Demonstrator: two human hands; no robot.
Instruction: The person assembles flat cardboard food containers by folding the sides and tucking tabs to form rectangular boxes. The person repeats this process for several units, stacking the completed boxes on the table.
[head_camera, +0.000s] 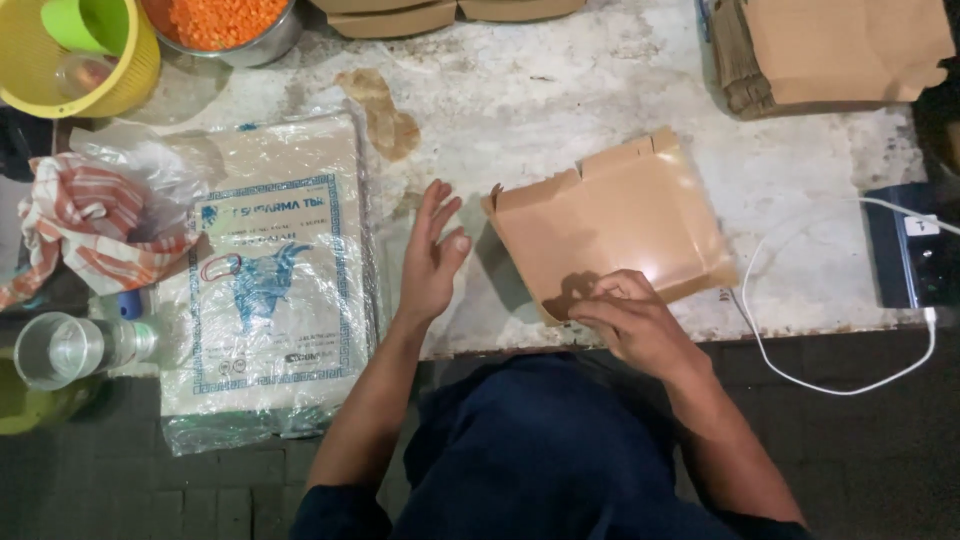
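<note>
A flat brown cardboard box blank (615, 225) lies on the stained white table (560, 90) in front of me. My right hand (628, 318) rests on its near edge with fingertips pinching the cardboard. My left hand (432, 250) hovers open just left of the blank, fingers spread, holding nothing. A clear plastic packet of printed paper sheets (270, 280) lies to the left of that hand.
A stack of brown cardboard blanks (830, 50) sits at the back right. A dark power bank (910, 245) with a white cable (800, 375) lies at the right edge. A striped cloth (85, 230), glass (60, 348), yellow basket (80, 50) and bowl of orange grains (225, 25) stand left.
</note>
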